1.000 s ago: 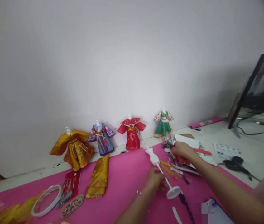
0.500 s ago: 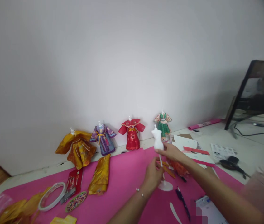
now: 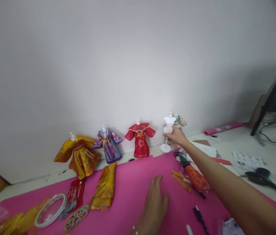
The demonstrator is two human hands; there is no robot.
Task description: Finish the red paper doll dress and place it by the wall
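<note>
My right hand [image 3: 177, 135] is closed round the waist of a small white dress form [image 3: 169, 121], holding it near the wall. Its round white base [image 3: 165, 148] shows below, at the table's back strip; whether it touches the surface I cannot tell. Partly covered behind it stands another form in a green outfit [image 3: 178, 120]. My left hand [image 3: 154, 200], slightly blurred, is over the pink mat [image 3: 130, 189] with its fingers stretched out and nothing in it. Orange and green folded cloth [image 3: 196, 178] and yellow strips [image 3: 182, 182] lie to its right.
Along the wall stand forms in a gold outfit [image 3: 82, 156], a purple outfit [image 3: 108, 147] and a red outfit [image 3: 141, 143]. Folded gold cloth [image 3: 103, 189], a tape roll [image 3: 38, 218], a bead-filled oval case [image 3: 76, 217] and a dark pen [image 3: 200, 219] lie on the mat.
My right hand has carried the bare dress form back towards the wall, in front of the green outfit. The left hand has let go of its stand and come nearer, fingers extended.
</note>
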